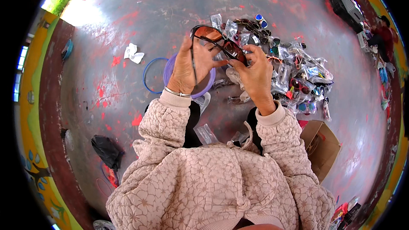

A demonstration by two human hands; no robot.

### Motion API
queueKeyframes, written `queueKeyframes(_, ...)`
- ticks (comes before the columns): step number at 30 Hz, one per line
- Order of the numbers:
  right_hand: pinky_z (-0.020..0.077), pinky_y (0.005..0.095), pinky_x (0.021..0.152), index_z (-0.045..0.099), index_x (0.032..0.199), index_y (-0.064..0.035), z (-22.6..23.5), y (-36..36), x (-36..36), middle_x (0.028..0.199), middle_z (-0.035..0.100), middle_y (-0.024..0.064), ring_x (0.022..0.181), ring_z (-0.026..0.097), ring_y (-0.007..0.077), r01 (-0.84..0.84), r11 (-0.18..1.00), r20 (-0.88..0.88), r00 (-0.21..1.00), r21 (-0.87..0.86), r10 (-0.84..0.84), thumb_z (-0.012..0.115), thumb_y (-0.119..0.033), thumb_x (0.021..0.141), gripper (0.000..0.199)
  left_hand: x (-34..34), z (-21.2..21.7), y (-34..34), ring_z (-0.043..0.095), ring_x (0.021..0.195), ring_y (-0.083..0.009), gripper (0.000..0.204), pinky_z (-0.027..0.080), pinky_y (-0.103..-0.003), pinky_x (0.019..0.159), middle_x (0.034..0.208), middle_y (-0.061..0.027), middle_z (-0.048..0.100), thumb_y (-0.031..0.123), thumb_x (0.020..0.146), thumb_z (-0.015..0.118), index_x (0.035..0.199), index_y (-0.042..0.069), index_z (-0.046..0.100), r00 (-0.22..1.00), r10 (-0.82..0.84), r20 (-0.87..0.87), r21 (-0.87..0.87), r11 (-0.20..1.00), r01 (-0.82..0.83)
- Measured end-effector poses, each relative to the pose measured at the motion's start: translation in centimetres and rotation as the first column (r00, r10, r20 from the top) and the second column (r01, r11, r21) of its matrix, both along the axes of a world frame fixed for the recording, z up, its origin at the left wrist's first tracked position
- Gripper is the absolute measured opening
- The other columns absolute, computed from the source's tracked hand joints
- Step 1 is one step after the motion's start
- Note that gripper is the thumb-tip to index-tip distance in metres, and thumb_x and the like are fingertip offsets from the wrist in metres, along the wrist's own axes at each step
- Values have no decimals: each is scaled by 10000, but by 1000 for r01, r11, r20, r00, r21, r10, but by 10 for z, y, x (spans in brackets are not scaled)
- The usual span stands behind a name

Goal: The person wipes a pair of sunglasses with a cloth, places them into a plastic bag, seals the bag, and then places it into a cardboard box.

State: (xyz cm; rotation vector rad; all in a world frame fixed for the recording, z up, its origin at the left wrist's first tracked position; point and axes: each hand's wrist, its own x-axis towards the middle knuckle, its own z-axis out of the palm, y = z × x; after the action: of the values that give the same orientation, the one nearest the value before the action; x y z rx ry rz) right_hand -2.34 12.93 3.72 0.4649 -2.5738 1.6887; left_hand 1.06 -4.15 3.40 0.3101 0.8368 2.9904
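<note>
A pair of dark-framed sunglasses (232, 51) with reddish-brown lenses is held up in front of me, tilted down to the right. My right hand (257, 74) pinches the frame beside the right lens between thumb and fingers. Spread fingers of my left hand (187, 68) sit behind the left lens, palm toward me, partly seen through it. One thin temple arm of the sunglasses runs down across the left palm, touching or just in front of it; I cannot tell which. Beyond the hands lies a pile of sunglasses in clear plastic sleeves (298, 74).
Purple hoops (168, 70) and a blue hoop (145, 76) lie left of the pile. White crumpled paper (133, 53) and a black bag (106, 151) are on the floor to the left. An open cardboard box (326, 149) stands right. Another person (380, 38) sits at far right.
</note>
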Motion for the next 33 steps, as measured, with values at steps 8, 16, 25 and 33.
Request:
queueKeyframes(8, 462, 335, 615, 554, 1039, 2, 3, -5, 7, 788, 644, 139, 681, 627, 273, -206, 978, -22, 978, -2, 206, 722, -206, 689, 440, -5, -7, 14, 545, 1002, -253, 382, 454, -359, 865, 1107, -126, 548, 195, 885, 518, 1208, 23, 409, 939, 328, 101, -343, 898, -276)
queueKeyframes(16, 459, 374, 586, 554, 851, 49, -2, -10, 19, 695, 612, 188, 671, 607, 344, -414, 909, 45, 910, 55, 412, 676, -223, 741, 318, -6, -15, 17, 577, 767, -169, 317, 495, -288, 674, 875, -92, 577, 212, 897, 515, 1168, 65, 438, 886, 381, 266, -351, 894, -279)
queueKeyframes(25, 452, 354, 467, 467, 939, -42, -7, -18, 43, 721, 544, 81, 577, 590, 259, 75, 880, -545, 809, 469, 221, 580, -147, 786, 217, 3, -15, 38, 574, 785, -244, 439, 491, -357, 767, 837, -91, 574, 524, 869, 449, 1052, 126, 434, 884, 277, 376, -75, 960, -269)
queueKeyframes(33, 454, 311, 467, 516, 997, -34, 12, -6, 62, 808, 621, 104, 548, 590, 213, -304, 843, -452, 736, 445, 504, 595, -118, 786, 241, 22, -21, 21, 561, 670, -207, 449, 492, -340, 610, 698, -54, 527, 505, 874, 462, 847, 60, 523, 908, 133, 396, -38, 991, -129)
